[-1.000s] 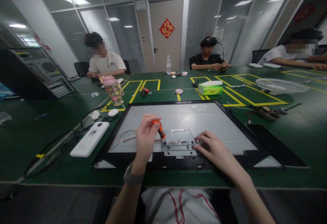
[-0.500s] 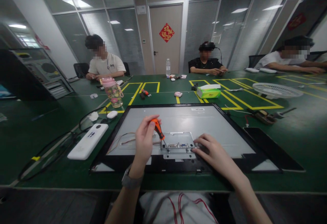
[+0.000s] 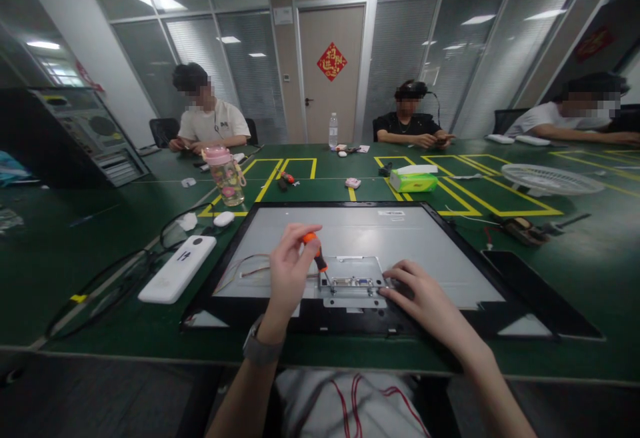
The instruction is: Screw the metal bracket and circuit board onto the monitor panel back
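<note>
A monitor [image 3: 430,241] lies face down on the green table, its grey metal back showing inside a black frame. Near its front edge sits a small metal bracket [image 3: 353,283] with connector ports. My left hand [image 3: 289,274] is closed round an orange-handled screwdriver [image 3: 315,251], whose tip rests at the bracket's left end. My right hand [image 3: 419,295] lies on the bracket's right end, fingers spread and pressing flat. Thin coloured wires [image 3: 245,268] run from the bracket's left side across the metal back.
A white power bank [image 3: 177,269] and black cables [image 3: 115,278] lie to the left, a pink-lidded bottle [image 3: 226,175] behind them. A black panel [image 3: 540,291] lies to the right, with a tissue box [image 3: 413,178] and fan grille [image 3: 550,178] beyond. Three people sit across the table.
The screwdriver's tilt in my left hand has shifted slightly while its tip stays at the bracket. My right hand has stayed on the bracket. The view has shifted a little.
</note>
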The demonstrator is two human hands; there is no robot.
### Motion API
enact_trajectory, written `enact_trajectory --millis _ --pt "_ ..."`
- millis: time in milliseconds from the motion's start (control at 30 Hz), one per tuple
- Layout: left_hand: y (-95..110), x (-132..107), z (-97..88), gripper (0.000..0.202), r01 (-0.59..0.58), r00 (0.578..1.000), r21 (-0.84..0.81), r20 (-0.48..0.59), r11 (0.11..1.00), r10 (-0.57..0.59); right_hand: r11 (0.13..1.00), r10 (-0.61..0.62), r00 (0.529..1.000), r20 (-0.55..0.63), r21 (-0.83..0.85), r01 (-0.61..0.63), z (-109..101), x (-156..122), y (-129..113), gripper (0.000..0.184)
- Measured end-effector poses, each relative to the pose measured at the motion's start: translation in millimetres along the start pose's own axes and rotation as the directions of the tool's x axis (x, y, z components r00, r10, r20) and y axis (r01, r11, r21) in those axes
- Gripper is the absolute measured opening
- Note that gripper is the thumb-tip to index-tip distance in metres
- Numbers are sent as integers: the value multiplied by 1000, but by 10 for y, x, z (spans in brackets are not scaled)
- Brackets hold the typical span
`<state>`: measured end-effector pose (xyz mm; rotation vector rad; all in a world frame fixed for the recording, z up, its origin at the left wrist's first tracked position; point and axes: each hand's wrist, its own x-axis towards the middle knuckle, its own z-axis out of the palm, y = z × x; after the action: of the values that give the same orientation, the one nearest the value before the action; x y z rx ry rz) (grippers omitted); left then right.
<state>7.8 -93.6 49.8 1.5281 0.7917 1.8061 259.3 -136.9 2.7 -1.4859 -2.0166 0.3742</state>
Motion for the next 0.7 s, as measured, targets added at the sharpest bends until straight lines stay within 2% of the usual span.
enact_trajectory --millis 67,133,200,300,367,533,700 --pt "19 12 4 19 -63 998 26 -16 998 63 1000 1 1000 2 6 -1 2 -1 3 17" --pt "17 13 -3 19 -59 998 53 -18 997 60 1000 -2 1000 3 10 2 4 -2 9 17" --pt "-3 5 -16 22 -14 1000 55 -19 998 15 1000 -3 1000 7 7 3 7 -5 14 17" --pt "-43 -13 -30 30 84 996 -34 -27 996 -85 1000 -5 1000 3 4 5 14 -10 21 17" --pt "-55 -17 -32 32 103 994 -72 -27 992 -106 1000 -11 1000 -10 7 11 18 -14 23 17" --pt "-23 -3 -29 21 -34 999 62 -40 998 37 1000 -16 1000 -17 3 16 15 -18 5 18" --pt "-43 -23 -29 30 103 995 -59 -10 993 -104 1000 -11 1000 -17 -5 11 0 -13 -20 18"
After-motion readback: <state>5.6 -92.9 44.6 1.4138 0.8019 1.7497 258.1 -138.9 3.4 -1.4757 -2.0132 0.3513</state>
